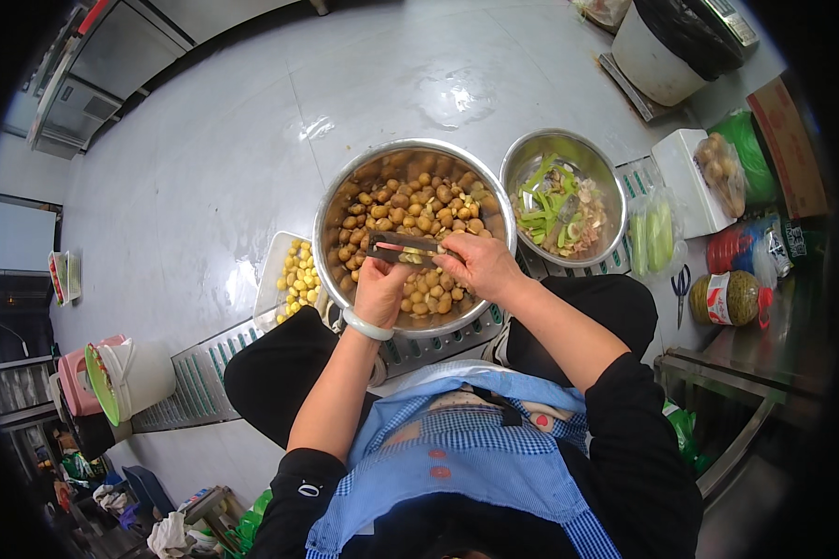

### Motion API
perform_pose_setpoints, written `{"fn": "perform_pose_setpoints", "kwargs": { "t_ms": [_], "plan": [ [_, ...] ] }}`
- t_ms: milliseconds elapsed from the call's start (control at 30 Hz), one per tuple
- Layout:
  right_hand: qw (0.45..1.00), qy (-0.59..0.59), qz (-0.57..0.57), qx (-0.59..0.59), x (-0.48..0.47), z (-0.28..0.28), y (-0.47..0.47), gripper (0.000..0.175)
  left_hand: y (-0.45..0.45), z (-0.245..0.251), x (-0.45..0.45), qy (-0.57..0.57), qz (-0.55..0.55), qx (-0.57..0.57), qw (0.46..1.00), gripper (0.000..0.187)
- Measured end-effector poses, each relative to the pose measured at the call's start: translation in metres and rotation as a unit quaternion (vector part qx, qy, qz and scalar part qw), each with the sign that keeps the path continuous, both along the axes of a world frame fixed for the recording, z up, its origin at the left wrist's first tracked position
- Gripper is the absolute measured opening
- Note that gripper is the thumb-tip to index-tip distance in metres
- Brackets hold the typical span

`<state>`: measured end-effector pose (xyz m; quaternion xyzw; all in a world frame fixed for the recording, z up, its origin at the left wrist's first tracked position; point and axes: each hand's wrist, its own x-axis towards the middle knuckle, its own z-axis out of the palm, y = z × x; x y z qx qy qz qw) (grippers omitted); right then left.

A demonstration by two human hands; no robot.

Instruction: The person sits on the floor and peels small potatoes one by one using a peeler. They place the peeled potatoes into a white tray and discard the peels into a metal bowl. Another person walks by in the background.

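Note:
Over a large steel bowl (325, 189) of small unpeeled potatoes (391, 202), both hands meet at a dark, flat blade tool (405, 246) with a reddish strip along it. My left hand (379, 286), with a pale bangle at the wrist, is closed near its left part; what exactly the fingers pinch is partly hidden. My right hand (481, 265) grips the tool's right end. Yellowish pieces lie at the blade. Left of the bowl, a clear plastic container (267, 286) holds peeled yellow potatoes (299, 274). Several cut or paler potatoes lie in the bowl's near part.
A smaller steel bowl (619, 202) with green and pale scraps stands right of the large one. Bagged green vegetables (650, 234), scissors (681, 293) and a large jar (723, 299) lie further right. A slotted drain grate (203, 381) runs beneath the bowls. White bucket (150, 377) at left.

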<state>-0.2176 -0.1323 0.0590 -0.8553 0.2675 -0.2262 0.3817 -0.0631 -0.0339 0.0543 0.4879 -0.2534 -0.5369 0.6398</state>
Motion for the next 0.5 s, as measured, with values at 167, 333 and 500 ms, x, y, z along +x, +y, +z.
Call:
{"fn": "perform_pose_setpoints", "kwargs": {
  "t_ms": [167,333,500],
  "plan": [
    [0.980,0.030,-0.120,0.158,0.001,-0.008,-0.014,0.030,0.001,-0.005,0.006,0.133,0.000,-0.026,0.991,0.028],
    [0.980,-0.030,-0.079,0.180,0.003,-0.004,-0.004,0.037,-0.001,-0.006,0.003,0.222,0.028,-0.019,0.974,0.027],
    [0.992,0.011,-0.028,0.126,0.004,0.002,0.000,0.046,0.003,-0.005,-0.008,0.145,-0.013,0.016,0.989,0.028]
  ]
}}
